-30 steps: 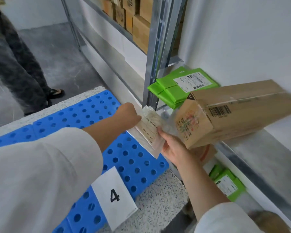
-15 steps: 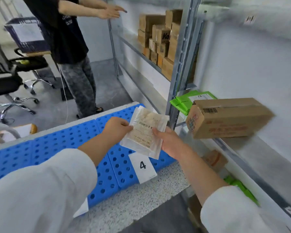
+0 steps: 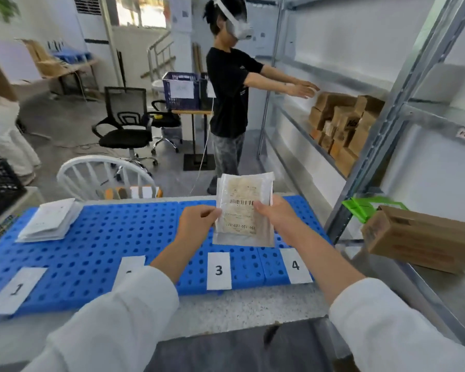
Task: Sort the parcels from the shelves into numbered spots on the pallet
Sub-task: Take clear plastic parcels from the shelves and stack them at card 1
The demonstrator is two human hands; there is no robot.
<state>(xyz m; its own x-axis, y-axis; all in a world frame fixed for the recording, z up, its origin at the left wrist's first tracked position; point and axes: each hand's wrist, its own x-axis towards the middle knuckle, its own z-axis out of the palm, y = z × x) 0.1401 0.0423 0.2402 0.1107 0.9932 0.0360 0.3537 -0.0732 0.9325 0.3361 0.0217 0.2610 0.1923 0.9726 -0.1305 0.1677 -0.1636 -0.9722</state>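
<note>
At the far left a black crate (image 3: 0,181) is sitting beside the blue pallet (image 3: 105,237); what it holds cannot be told. A stack of white parcels (image 3: 49,220) is lying on the pallet's left rear part, behind card 1 (image 3: 16,289). Farther back, a blue crate (image 3: 181,89) with a white sheet on its front is standing on a small table, contents hidden. To the right, the shelf rack (image 3: 364,178) is carrying a pile of brown cartons (image 3: 341,124) on its rear bay. On its near bay are green parcels (image 3: 360,208) and a long cardboard box (image 3: 424,237).

Half a second ago the parcel (image 3: 244,210) was tilted and held over card 4 (image 3: 295,265), close to the rack post. Now it is being held upright in the air, above the pallet behind card 3 (image 3: 218,270). The view has risen, so cards 1 and 3 are showing.

The left hand (image 3: 196,224) is pinching the parcel's left edge. The right hand (image 3: 277,218) is gripping its right edge, thumb on the front. The parcel is a flat, clear plastic pouch with pale beige contents. A white label is showing a barcode, with a line of digits lower down reading upside down.
</note>
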